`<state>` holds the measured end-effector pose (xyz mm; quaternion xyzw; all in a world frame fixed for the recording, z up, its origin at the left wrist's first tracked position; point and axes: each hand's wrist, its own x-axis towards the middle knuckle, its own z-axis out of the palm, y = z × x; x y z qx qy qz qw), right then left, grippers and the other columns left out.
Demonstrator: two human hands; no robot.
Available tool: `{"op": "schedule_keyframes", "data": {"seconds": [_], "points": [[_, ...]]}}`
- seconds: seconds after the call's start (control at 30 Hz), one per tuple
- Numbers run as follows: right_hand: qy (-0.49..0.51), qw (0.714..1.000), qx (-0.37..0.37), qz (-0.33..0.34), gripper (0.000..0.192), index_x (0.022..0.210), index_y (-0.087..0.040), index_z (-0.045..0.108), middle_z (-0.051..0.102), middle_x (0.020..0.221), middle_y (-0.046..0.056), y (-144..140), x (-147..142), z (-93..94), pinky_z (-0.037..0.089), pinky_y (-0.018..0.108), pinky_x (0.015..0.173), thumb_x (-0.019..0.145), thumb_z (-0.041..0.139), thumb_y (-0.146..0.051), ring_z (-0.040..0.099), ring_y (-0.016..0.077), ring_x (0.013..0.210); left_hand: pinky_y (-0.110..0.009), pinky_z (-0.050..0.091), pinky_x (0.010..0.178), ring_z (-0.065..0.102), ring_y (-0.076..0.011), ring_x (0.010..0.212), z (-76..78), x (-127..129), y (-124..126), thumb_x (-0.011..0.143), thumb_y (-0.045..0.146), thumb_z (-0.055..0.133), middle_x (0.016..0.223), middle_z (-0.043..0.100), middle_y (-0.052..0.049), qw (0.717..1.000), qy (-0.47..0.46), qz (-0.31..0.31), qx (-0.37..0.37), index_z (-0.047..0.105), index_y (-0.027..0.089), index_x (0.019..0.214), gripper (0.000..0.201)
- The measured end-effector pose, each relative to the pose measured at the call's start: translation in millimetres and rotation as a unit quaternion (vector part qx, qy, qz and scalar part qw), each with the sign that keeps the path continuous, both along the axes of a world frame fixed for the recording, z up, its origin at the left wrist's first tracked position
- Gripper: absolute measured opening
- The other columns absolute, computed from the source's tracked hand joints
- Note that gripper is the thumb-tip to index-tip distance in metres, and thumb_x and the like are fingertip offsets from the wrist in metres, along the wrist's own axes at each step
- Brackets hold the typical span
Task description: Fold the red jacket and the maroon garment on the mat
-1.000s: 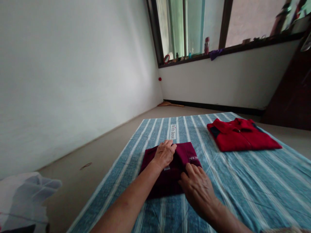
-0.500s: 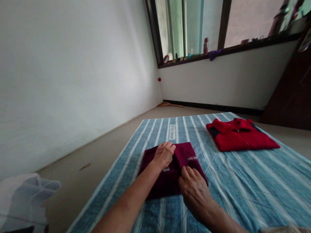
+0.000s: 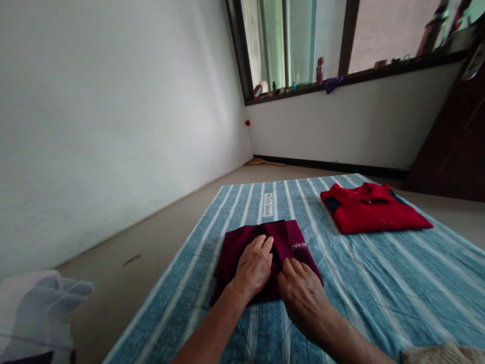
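Low in the centre of the frame, a maroon garment (image 3: 265,253) lies on a blue striped sheet (image 3: 379,283) spread over the floor. It is already folded into a compact, roughly square bundle, with a strip of white lettering showing on its right-hand fold. Both hands rest on top of it, side by side and almost touching. The left hand (image 3: 254,265) lies flat, fingers stretched toward the far edge, pressing the cloth down; its grip is spread and clamps nothing. The right hand (image 3: 303,293) sits just to the right, fingertips on the central fold near the lettering; whether they pinch the cloth or only press on it cannot be told.

As a judgement, the folding looks nearly finished: the bundle is small and tidy, and what seems left is smoothing or one last tuck. A red shirt (image 3: 371,215), neatly folded with its collar up, lies well apart at the right of the sheet, apparently done.

The hands hide the bundle's near edge. The lettering is too small to read. A pale heap (image 3: 34,313) at the lower left and a beige scrap at the bottom right are cut off by the frame.
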<state>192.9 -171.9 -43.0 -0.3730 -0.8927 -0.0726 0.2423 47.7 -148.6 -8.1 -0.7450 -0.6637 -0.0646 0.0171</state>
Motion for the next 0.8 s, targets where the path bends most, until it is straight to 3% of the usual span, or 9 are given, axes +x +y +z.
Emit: {"op": "schedule_keyframes", "data": {"seconds": [0.27,0.47,0.8], "points": [[-0.023,0.999,-0.025,0.008,0.011,0.075,-0.016,0.056,0.057,0.085,0.009,-3.0,1.6,5.3,0.042,0.035,0.066,0.076,0.053,-0.006,0.051,0.0235,0.080,-0.035,0.030,0.107,0.033,-0.0214,0.133,-14.2,-0.5,-2.4,0.085,0.016,0.039,0.144,0.035,-0.018,0.998,-0.048,0.026,-0.035,0.019,0.006,0.143,0.062],[-0.036,0.999,-0.030,0.016,0.011,0.078,-0.016,0.057,0.057,0.086,0.010,-2.5,2.6,6.0,0.042,0.036,0.065,0.077,0.052,-0.007,0.051,0.0241,0.081,-0.040,0.024,0.110,0.022,-0.0225,0.137,-21.1,-3.6,-4.4,0.090,0.018,0.031,0.147,0.031,-0.017,0.998,-0.018,-0.001,-0.058,0.031,0.008,0.139,0.050],[-0.074,0.996,-0.041,0.019,0.016,0.080,-0.014,0.061,0.058,0.086,0.012,-9.7,3.5,14.5,0.046,0.037,0.064,0.076,0.048,-0.006,0.053,0.0264,0.082,-0.039,0.021,0.111,0.016,-0.0229,0.139,-29.9,0.3,-8.6,0.089,0.016,0.029,0.150,0.023,-0.017,0.998,0.010,0.007,-0.055,0.025,0.003,0.142,0.055]]}}
